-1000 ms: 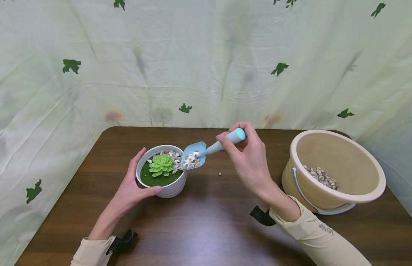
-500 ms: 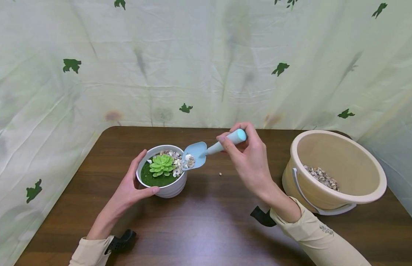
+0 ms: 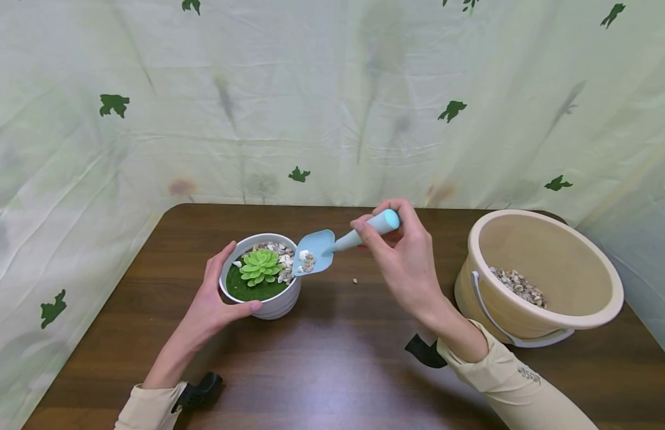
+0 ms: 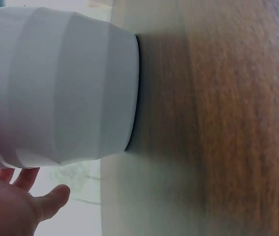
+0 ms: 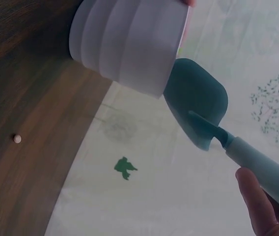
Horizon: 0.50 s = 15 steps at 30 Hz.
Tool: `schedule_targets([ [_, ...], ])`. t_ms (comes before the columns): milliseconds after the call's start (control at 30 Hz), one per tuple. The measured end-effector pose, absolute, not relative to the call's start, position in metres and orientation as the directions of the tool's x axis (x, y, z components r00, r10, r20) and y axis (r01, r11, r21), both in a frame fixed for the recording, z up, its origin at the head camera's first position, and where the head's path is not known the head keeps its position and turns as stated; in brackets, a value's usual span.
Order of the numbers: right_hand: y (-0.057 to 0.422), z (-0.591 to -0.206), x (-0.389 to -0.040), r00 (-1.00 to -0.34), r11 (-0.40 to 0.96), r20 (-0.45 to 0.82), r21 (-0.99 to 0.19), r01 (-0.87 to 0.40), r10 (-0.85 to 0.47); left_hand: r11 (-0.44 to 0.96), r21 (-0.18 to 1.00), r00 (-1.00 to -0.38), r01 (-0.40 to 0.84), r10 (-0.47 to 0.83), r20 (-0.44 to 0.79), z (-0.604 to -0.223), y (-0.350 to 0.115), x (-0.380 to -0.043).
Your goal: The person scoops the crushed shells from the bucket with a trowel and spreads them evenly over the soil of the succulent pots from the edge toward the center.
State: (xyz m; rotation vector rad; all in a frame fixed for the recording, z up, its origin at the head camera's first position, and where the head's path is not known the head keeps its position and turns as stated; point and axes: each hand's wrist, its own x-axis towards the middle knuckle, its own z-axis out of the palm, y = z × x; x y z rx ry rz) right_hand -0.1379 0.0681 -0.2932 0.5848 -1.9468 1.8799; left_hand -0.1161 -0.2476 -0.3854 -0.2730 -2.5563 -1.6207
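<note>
In the head view my left hand (image 3: pixel 214 298) spans the white ribbed flower pot (image 3: pixel 279 307), thumb on the near side and fingers on the left side. A green succulent (image 3: pixel 260 267) grows in it, with small stones (image 3: pixel 286 263) along the far and right edge and green covering elsewhere. My right hand (image 3: pixel 405 257) grips the handle of a light blue garden trowel (image 3: pixel 323 246), pinched between thumb and fingers. Its blade tilts at the pot's right rim, a few stones still on it. The right wrist view shows the underside of the trowel (image 5: pixel 198 98) against the rim.
A beige bucket (image 3: pixel 467 286) with a pale handle stands on the right of the brown wooden table (image 3: pixel 332 370), stones (image 3: pixel 519 285) in its bottom. One loose pebble (image 3: pixel 355 280) lies between pot and bucket. A leaf-patterned curtain (image 3: pixel 332 107) hangs behind.
Most of the stones on the trowel's blade have slid off into the pot, leaving a small cluster. Both hands have stayed nearly in place.
</note>
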Motion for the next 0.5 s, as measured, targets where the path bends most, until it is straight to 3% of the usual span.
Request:
schedule_targets([
  [333, 0.0698, -0.2914, -0.1369, -0.837, 0.047, 0.546, -0.836, -0.547, -0.026, 0.261, 0.946, -0.974, 0.191, 0.169, 0.150, -0.3829, -0.2500, -0.1143],
  [500, 0.0695, -0.2897, -0.1364, -0.829, 0.059, 0.559, -0.827, -0.560, -0.029, 0.267, 0.943, -0.976, 0.197, 0.142, 0.164, -0.3837, -0.2481, -0.1143],
])
